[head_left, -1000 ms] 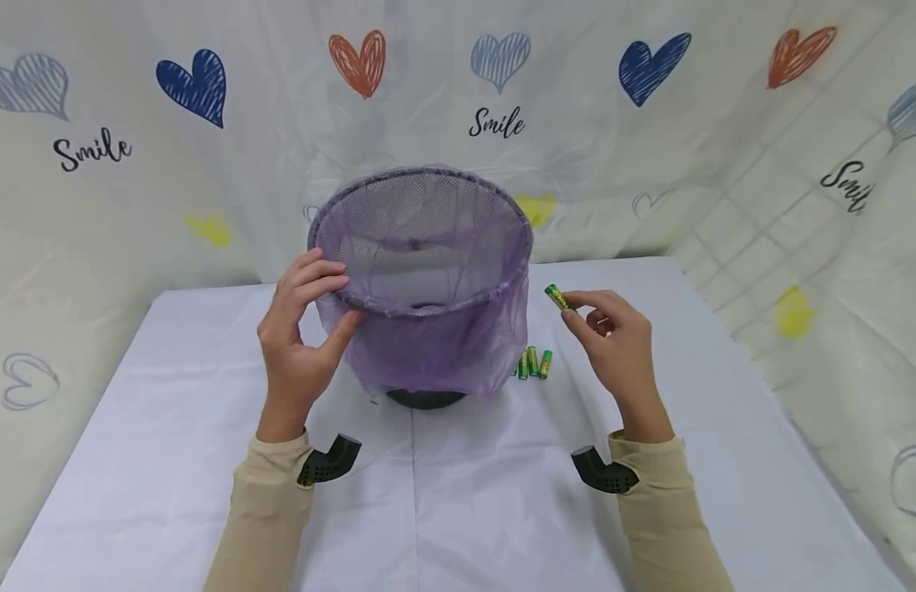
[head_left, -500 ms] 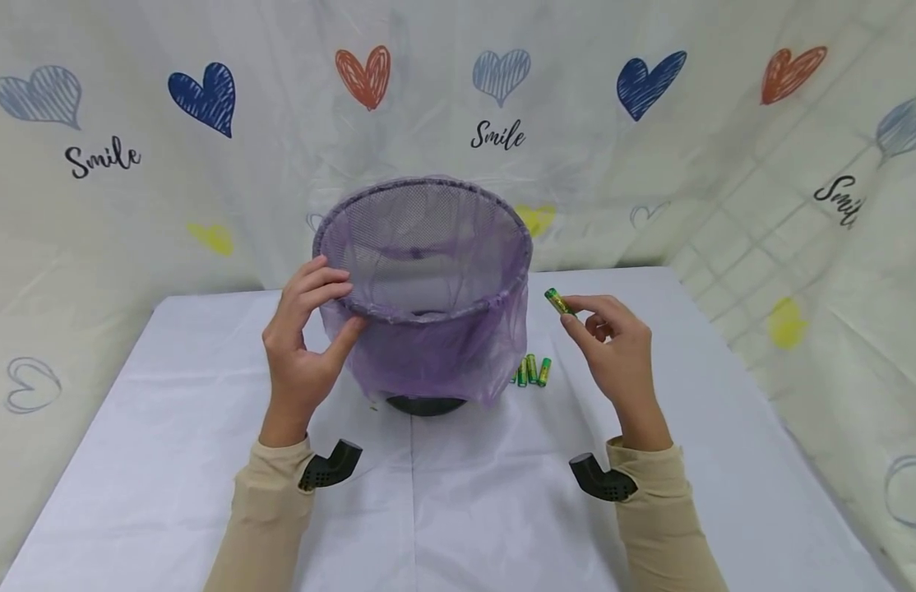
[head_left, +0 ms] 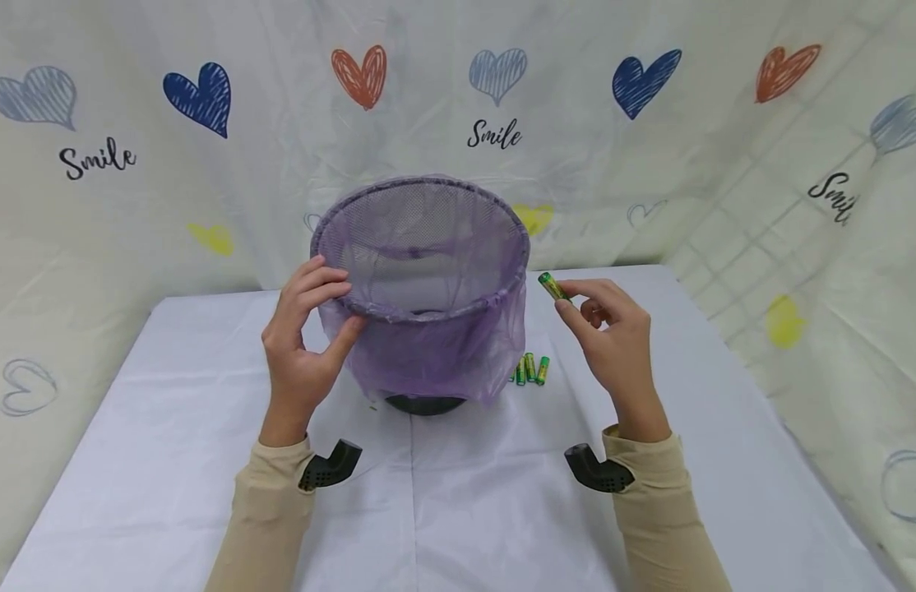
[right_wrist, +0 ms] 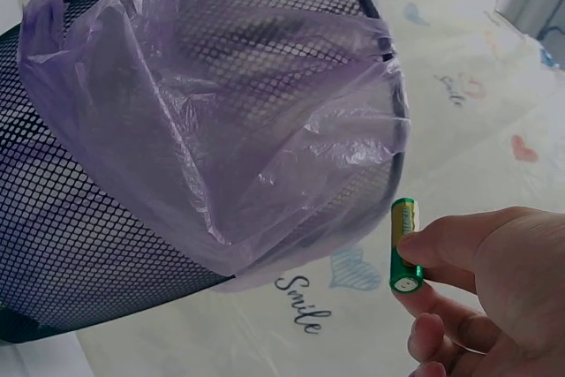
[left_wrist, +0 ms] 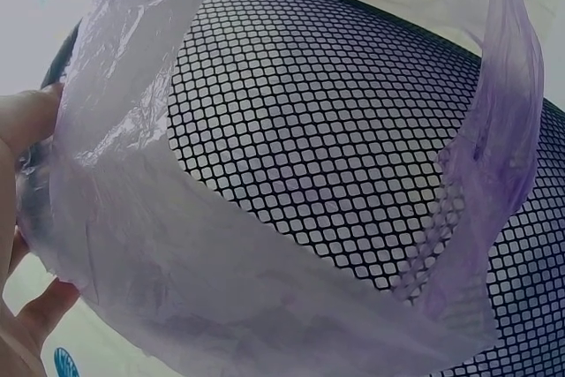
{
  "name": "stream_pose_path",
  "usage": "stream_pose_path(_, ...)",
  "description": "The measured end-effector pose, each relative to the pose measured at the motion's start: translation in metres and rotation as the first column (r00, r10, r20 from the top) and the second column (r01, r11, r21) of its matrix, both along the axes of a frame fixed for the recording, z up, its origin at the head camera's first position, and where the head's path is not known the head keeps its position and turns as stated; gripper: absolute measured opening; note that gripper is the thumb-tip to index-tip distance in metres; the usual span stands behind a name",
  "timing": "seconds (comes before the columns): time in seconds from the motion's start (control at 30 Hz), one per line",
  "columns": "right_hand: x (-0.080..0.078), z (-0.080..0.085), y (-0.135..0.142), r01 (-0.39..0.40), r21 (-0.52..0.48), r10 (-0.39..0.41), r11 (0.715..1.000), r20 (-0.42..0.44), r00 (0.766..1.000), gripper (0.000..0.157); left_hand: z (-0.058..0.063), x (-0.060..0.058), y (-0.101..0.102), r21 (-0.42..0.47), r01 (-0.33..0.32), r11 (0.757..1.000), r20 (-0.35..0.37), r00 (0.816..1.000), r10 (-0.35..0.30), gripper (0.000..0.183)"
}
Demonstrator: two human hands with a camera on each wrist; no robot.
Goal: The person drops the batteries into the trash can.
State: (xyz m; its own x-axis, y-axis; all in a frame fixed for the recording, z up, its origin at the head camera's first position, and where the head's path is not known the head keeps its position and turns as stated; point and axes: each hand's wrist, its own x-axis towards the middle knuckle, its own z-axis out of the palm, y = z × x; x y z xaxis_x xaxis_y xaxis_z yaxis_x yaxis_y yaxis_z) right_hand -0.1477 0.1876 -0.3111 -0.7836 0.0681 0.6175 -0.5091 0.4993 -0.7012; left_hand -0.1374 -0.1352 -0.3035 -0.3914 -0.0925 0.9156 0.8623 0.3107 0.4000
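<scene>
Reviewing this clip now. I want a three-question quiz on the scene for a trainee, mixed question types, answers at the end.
1. Short answer: which hand grips the mesh bin?
2. True or false: the green battery being held is inside the bin.
3. Fill in the blank: in the head view, the loose batteries on the table lie to the ___ of the bin's base.

Key
1. The left hand.
2. False: it is outside the bin, pinched by the right hand.
3. Right.
</scene>
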Motion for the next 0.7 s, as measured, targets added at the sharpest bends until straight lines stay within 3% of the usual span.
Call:
stream_pose_path(0.2, 0.0, 0.006, -0.008, -0.015, -0.039, 0.014, 0.999, -0.012, 1.0, 0.021, 0.006, 0.003, 0.001, 0.012, -0.001, 1.0, -0.002, 1.0, 0.002, 0.043)
stream_pose_path(0.7, 0.001, 0.018, -0.015, -0.039, -0.054, 0.035, 0.998, -0.065, 0.997, 0.021, 0.003, 0.003, 0.003, 0.026, 0.004, 1.0, 0.01, 1.0, -0.004, 0.044)
